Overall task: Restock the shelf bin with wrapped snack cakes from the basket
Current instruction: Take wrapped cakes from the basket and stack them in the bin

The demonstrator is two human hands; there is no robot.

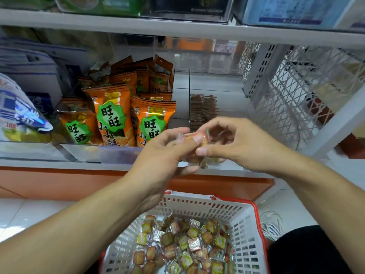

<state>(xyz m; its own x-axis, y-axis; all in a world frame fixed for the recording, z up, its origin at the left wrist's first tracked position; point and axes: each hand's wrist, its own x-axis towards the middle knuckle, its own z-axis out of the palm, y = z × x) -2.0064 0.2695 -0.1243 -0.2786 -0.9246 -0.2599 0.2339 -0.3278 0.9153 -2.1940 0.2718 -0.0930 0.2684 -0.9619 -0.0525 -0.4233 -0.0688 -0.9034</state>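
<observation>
Clearly the work is only at its beginning, since both hands, the left hand point(167, 153) and the right hand point(235, 143), pinch wrapped snack cakes point(194, 139) before the clear bin point(217, 86), which holds one short row, while the basket point(245, 224) below is quite full.

A white metal shelving unit point(177, 26) fills the upper view, its boards running across in pale grey-white. At the right stands a white perforated metal upright point(260, 70), and beside it a white wire-mesh side panel point(292, 91). Below the lower shelf board runs an orange base panel point(59, 182). The floor is glossy white tile point(29, 212), reflecting soft, even indoor light. Orange shapes show dimly behind the shelf's clear back.
</observation>
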